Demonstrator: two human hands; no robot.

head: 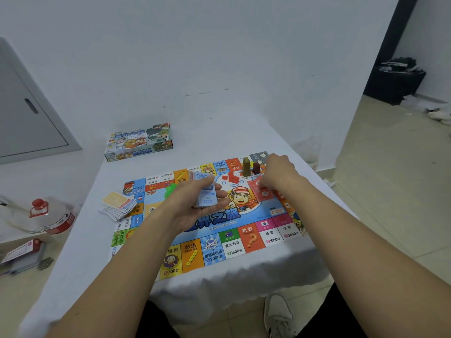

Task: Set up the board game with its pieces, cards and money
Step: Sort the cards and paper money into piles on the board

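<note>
The colourful game board (219, 250) lies flat on a white-covered table. My left hand (192, 206) holds a stack of pale blue cards (207, 198) above the board's middle. My right hand (278, 174) pinches a red card (258, 193) that lies on the board's right side. Beyond it stand a yellow pawn (246, 165) and a dark red pawn (256, 167). Small red pieces (231, 178) and green pieces (170, 189) lie on the board. A loose pile of cards (119, 206) sits at the board's left edge.
The game box (139, 142) rests at the table's far left by the wall. A plastic bottle with a red cap (52, 215) and papers (22, 254) lie on the floor to the left. My shoe (280, 315) shows below the table's front edge.
</note>
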